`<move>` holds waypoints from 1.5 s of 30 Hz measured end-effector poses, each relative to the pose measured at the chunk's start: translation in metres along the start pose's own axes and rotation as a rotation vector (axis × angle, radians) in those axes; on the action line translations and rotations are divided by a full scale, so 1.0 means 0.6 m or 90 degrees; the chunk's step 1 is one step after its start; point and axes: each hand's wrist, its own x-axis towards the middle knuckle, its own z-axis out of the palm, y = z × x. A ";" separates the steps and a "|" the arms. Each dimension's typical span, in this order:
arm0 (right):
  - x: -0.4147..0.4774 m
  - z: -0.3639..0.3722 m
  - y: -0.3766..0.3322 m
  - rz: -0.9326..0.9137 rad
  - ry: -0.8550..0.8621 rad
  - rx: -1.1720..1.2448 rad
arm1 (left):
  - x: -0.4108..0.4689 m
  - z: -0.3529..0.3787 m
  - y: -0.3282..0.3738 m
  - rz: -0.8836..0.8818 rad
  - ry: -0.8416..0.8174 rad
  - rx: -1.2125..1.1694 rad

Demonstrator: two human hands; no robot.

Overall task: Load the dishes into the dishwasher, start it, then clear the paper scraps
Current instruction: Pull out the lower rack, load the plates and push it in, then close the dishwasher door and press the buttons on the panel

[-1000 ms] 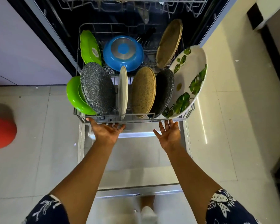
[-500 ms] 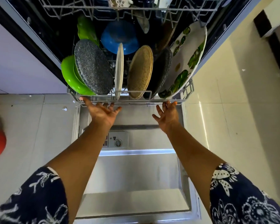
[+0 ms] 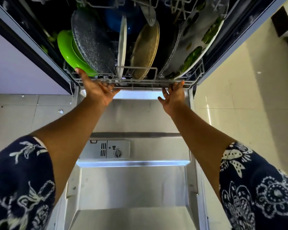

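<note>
The lower rack [image 3: 140, 81] sits almost fully inside the dishwasher, full of upright dishes: a green bowl [image 3: 66, 50], a speckled grey plate [image 3: 93, 47], a thin white plate [image 3: 122, 47], a tan plate [image 3: 146, 50] and a leaf-patterned platter [image 3: 198, 47]. My left hand [image 3: 96, 90] presses the rack's front rail at its left end with spread fingers. My right hand [image 3: 174, 95] touches the front rail at the right end, fingers extended. A blue bowl [image 3: 113, 19] shows dimly behind the plates.
The open dishwasher door [image 3: 133, 188] lies flat below my arms, with its detergent dispenser [image 3: 106, 149] in the middle. Tiled floor [image 3: 239, 113] lies on both sides. Small white paper scraps [image 3: 60, 111] lie on the left floor. The upper rack [image 3: 140, 4] hangs overhead.
The loaded lower rack has slid back from the door into the dishwasher, with both hands following its front rail. The door's inner face and dispenser have come into view.
</note>
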 end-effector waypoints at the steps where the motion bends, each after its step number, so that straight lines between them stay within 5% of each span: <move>1: 0.010 0.005 -0.011 0.002 0.000 -0.014 | 0.005 0.010 0.003 0.005 0.000 0.002; 13: 0.060 0.029 -0.021 -0.010 -0.014 -0.085 | 0.072 0.039 0.015 0.034 -0.018 0.108; 21: -0.037 -0.033 0.006 0.056 0.028 -0.224 | -0.064 -0.003 -0.020 -0.064 0.018 0.287; 31: -0.389 -0.231 0.181 0.134 0.021 -0.232 | -0.430 -0.270 -0.131 -0.205 0.080 0.371; 36: -0.541 -0.362 0.311 0.240 0.113 -0.208 | -0.589 -0.450 -0.199 -0.292 0.155 0.366; 41: -0.596 -0.457 0.434 0.369 0.181 -0.189 | -0.647 -0.574 -0.271 -0.355 0.221 0.315; 45: -0.566 -0.493 0.528 0.365 0.256 -0.099 | -0.614 -0.641 -0.338 -0.375 0.299 0.193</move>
